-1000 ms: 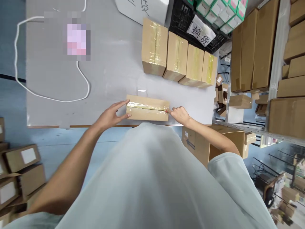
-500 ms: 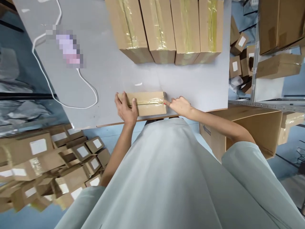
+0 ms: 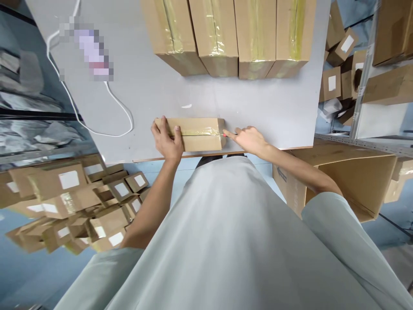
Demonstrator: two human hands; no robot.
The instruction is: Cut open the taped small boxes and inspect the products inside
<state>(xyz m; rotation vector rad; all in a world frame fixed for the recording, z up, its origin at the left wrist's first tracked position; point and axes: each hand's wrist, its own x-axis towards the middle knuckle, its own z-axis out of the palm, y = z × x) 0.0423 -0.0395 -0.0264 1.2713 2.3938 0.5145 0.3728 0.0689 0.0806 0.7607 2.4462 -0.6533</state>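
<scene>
A small cardboard box (image 3: pixel 201 142) lies lengthwise near the table's front edge, with shiny clear tape along its middle seam. My left hand (image 3: pixel 168 141) grips its left end, fingers over the far side and thumb on top. At the right end, my right hand (image 3: pixel 250 140) is closed with the index finger pointing at the taped edge. A small red-tipped tool (image 3: pixel 224 134) shows at that fingertip, against the end of the seam. Most of this tool is hidden by the hand, so its kind is unclear.
Several larger taped cardboard boxes (image 3: pixel 256 38) stand in a row at the table's (image 3: pixel 155 99) back. A white cable (image 3: pixel 124 107) loops on the left beside a blurred-out item (image 3: pixel 93 54). A big open carton (image 3: pixel 348 185) stands at right; piled boxes (image 3: pixel 80 202) lie at left.
My right hand has drawn back slightly to the right from the box's end, and more of the red tip shows. The left hand keeps its hold. The whole view has shifted a little.
</scene>
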